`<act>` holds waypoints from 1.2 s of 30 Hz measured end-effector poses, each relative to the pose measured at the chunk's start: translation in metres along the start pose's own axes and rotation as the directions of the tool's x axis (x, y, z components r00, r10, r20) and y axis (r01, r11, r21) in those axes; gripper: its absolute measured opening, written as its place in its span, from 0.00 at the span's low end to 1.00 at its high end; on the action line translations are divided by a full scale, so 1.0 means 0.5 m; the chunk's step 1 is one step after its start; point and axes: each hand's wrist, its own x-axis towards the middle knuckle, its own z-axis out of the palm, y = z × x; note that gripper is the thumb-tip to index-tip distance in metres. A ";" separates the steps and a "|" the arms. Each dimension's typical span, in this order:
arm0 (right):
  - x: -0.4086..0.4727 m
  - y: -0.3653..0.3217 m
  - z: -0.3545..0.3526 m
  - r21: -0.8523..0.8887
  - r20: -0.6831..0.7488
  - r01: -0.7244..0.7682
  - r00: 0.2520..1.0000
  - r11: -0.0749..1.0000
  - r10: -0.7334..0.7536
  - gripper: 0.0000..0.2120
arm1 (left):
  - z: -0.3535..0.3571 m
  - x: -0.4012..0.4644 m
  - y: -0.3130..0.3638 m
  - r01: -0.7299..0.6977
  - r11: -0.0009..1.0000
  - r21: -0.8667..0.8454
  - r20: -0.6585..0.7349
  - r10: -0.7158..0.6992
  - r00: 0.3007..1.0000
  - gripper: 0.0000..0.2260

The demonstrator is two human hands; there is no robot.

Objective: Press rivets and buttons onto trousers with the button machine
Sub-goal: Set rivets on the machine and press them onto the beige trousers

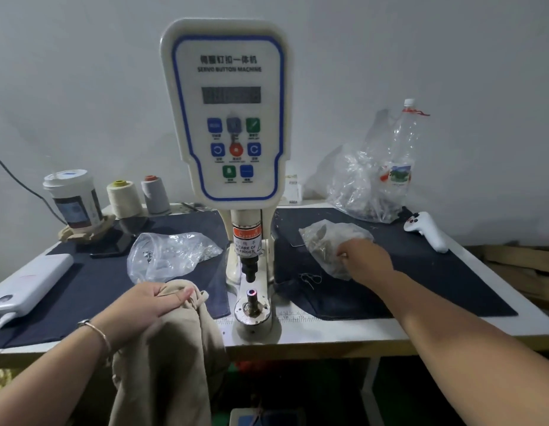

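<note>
A left hand (150, 302) grips beige trousers (172, 358) bunched at the table (328, 333) edge, just left of the button machine's lower die (252, 305). Farther back, the right hand (364, 256) reaches into a clear plastic bag (325, 241); its grasp cannot be told. The button machine (225, 118) stands behind.

A plain pale grey wall (82, 72) stood behind the white table (337, 332), and the light fell dim and even. Dark blue cloth (436, 281) covered most of the tabletop. A white leg (369, 392) held the table's front edge. To the right lay what may have been stacked wooden boards (525, 272); the space below was too dark to read.
</note>
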 end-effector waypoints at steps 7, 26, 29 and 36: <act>0.008 -0.018 -0.004 -0.066 -0.126 0.075 0.989 0.995 -0.083 0.09 | 0.014 0.036 -0.034 0.069 0.997 0.022 -0.018 -0.068 0.998 0.16; 0.020 -0.030 0.006 -0.016 -0.121 0.040 0.992 0.999 -0.041 0.10 | 0.013 0.055 -0.040 0.122 0.992 0.024 -0.027 -0.121 0.992 0.19; 0.018 -0.028 0.018 0.014 -0.158 0.050 0.986 0.999 -0.047 0.09 | 0.014 0.056 -0.044 0.117 0.993 0.018 -0.026 -0.116 0.993 0.20; 0.016 -0.032 0.014 0.051 -0.080 0.041 0.996 0.998 -0.037 0.11 | 0.014 0.057 -0.044 0.125 0.992 0.019 -0.023 -0.125 0.992 0.20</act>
